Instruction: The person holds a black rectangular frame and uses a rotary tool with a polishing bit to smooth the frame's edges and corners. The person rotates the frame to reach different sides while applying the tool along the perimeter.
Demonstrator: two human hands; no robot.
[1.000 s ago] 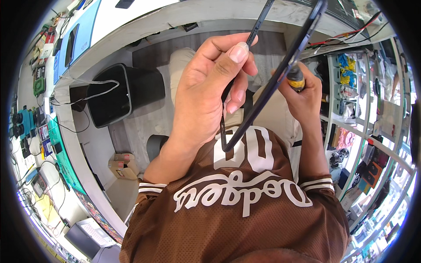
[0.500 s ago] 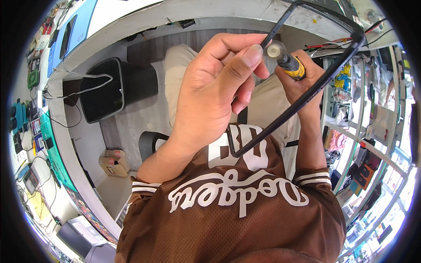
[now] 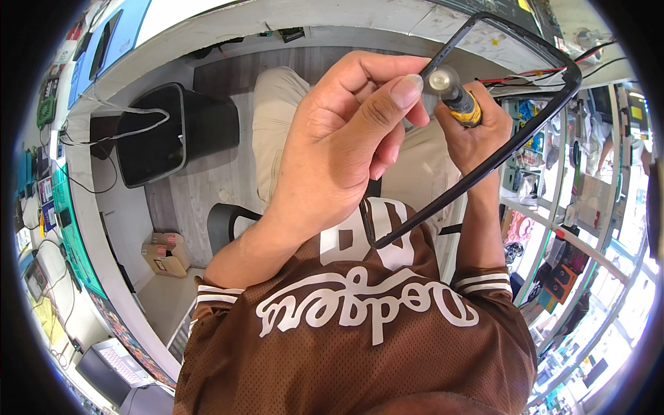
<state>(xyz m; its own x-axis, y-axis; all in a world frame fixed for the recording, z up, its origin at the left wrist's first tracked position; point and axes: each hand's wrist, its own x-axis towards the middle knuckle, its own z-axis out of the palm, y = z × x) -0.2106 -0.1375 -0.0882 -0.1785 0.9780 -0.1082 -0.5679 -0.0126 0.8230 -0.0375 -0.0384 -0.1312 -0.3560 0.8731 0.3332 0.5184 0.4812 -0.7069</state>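
Head view, left hand: thumb and index finger pinched a thin black frame; the hand (image 3: 346,142) was raised in front of the torso, other fingers loosely curled.
Frame: black rectangular frame (image 3: 484,171), held tilted in midair above the lap. Far corners up by the desk edge, near corner in front of the jersey (image 3: 353,353). One long side ran behind the left hand; the other crossed in front of the right wrist.
Right hand: fingers wrapped around a yellow-and-black tool handle (image 3: 467,111); the hand (image 3: 490,131) sat beyond the frame, seen through its opening.
Tool tip: round, pale end (image 3: 440,78), just beside the left fingertips and the pinched side. Contact with frame: couldn't tell.
Lap: beige trousers (image 3: 273,131) under both hands.
Floor, left: black bin (image 3: 153,142) lying tilted to the view, pale cable (image 3: 149,111) looping across it; open cardboard box (image 3: 166,256) nearer the person.
Bench, left: dark phone (image 3: 105,45) on a blue mat (image 3: 131,24); open laptop (image 3: 114,366) at lower left.
Right side: red and black wires (image 3: 532,73) behind the frame's far end, stocked shelves (image 3: 567,238) below.
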